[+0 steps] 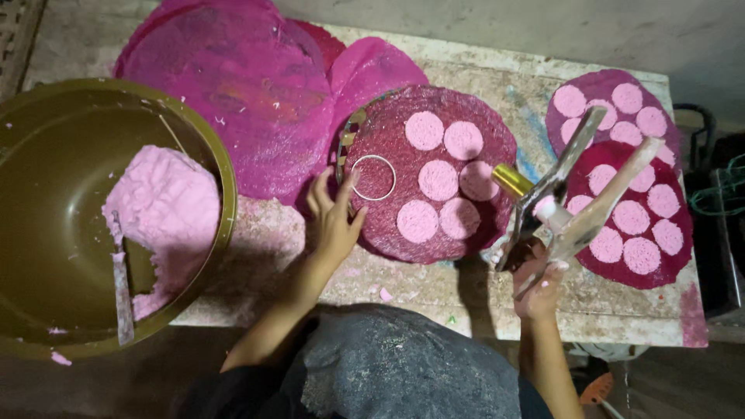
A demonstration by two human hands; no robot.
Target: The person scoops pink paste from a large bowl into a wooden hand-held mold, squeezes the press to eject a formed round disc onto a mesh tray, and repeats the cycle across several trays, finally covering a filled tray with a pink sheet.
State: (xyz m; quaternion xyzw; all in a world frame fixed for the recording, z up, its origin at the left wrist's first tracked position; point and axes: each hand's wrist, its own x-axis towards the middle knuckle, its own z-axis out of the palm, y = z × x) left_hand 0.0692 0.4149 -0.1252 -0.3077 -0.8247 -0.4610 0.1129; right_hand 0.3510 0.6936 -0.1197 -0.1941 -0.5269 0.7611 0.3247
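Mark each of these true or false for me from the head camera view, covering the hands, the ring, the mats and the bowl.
1. The left hand touches the metal ring on the middle round mat. True.
2. The right hand is empty. False: it holds a clear tool and a metal tool, raised above the table.
3. The middle round mat carries five pink discs. True.
4. The olive bowl holds no dough. False: a lump of pink dough and a spatula lie in it.
5. The mats at the right are bare. False: both carry pink discs.
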